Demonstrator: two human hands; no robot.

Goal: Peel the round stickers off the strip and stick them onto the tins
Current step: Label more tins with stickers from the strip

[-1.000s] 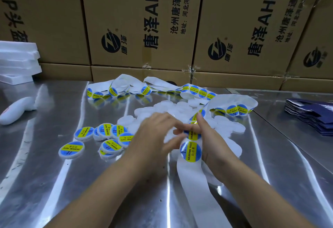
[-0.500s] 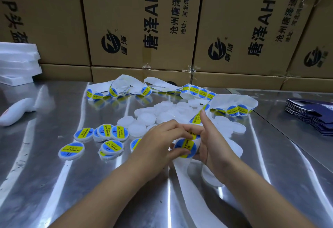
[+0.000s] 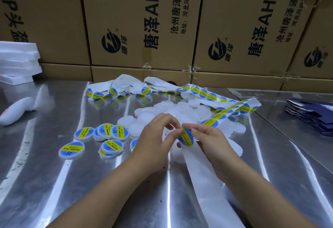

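The bench point(image 3: 54, 182) lay bare on the near side and on the near left of my arms, and that was the widest open room. The far edge was walled off by stacked cartons point(image 3: 144, 20). White foam sheets point(image 3: 18, 60) sat at the far left, and a dark blue stack point(image 3: 313, 119) sat past a seam on the right. The labelled tins point(image 3: 100, 134) lay just left of my left hand point(image 3: 155, 137), and the plain tins point(image 3: 180, 109) were heaped just beyond both hands. My left hand was curled, its thumb and forefinger pinching the left edge of a sticker point(image 3: 186, 136). I could not tell whether it also held a tin. My right hand point(image 3: 209, 141) pinched the strip point(image 3: 203, 179) at that sticker. The sticker stood on edge above the bench, its yellow band slanting from upper left to lower right. The strip's long axis ran from the near edge up to my hands, then far and right to a loop, and back left along the cartons.
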